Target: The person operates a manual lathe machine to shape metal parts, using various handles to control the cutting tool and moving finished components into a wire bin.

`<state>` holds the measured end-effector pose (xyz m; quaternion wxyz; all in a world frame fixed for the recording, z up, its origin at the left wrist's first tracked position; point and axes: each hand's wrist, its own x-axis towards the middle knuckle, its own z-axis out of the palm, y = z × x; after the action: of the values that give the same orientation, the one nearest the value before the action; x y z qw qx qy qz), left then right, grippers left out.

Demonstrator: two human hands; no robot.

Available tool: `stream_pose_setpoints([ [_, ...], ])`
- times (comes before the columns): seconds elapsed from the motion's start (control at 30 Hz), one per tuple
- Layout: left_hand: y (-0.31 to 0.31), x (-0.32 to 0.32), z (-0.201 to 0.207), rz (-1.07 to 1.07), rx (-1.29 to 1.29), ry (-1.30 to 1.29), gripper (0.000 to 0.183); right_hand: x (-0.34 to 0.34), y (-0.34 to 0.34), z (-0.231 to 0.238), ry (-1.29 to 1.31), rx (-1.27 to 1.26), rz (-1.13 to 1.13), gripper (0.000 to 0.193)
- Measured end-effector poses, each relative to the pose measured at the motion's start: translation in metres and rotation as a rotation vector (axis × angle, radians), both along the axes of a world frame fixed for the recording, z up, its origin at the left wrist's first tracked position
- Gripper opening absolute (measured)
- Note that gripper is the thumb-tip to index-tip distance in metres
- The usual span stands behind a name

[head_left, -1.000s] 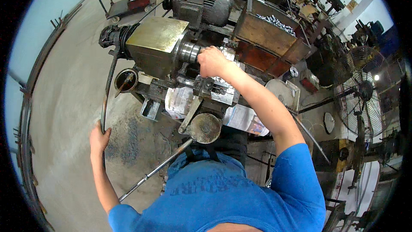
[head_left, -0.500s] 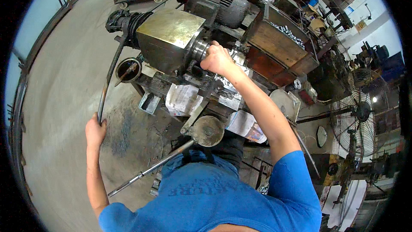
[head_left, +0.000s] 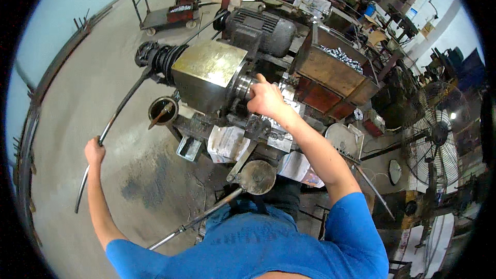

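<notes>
A cluttered workshop with a stained concrete floor. The left hand is wrapped around a long bent lever; the right hand grips the machine's spindle beside its brass-coloured housing. A fan stands to the right.

Bare floor leftward; motor and parts bin crowding right.

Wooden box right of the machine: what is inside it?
The brown wooden box holds a heap of small shiny metal parts along its top. The box walls hide how deep the heap goes. The right hand rests at the machine's spindle, outside the box.
</notes>
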<state>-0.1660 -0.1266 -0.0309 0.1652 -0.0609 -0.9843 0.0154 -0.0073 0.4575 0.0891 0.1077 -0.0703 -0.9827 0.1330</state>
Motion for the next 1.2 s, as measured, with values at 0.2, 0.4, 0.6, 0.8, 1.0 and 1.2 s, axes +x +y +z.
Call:
stream_pose_setpoints([
  [0.2, 0.171, 0.063, -0.053, -0.107, 0.851, 0.066, 0.024, 0.094, 0.04, 0.038, 0.359, -0.203, 0.096, 0.027],
  [0.4, 0.264, 0.064, -0.183, -0.432, 0.049, -0.577, 0.03, 0.23, 0.119, 0.01, 0.223, -0.118, -0.26, 0.027],
  [0.6, 0.265, 0.032, -0.138, -0.597, -0.42, -0.519, 0.023, 0.363, 0.195, -0.043, 0.069, -0.011, -0.684, 0.035],
  [0.8, 0.253, 0.069, -0.109, -0.561, -0.072, -0.523, 0.026, 0.536, 0.288, -0.129, -0.626, -0.1, -1.299, 0.058],
  [1.0, 0.226, 0.166, -0.014, -0.6, 0.319, -1.161, 0.042, 0.554, 0.243, -0.159, -0.459, 0.077, -1.383, 0.037],
  [1.2, 0.259, 0.287, 0.04, -0.642, 0.287, -1.18, 0.04, 0.561, 0.098, -0.167, -0.301, 0.128, -1.284, 0.041],
])
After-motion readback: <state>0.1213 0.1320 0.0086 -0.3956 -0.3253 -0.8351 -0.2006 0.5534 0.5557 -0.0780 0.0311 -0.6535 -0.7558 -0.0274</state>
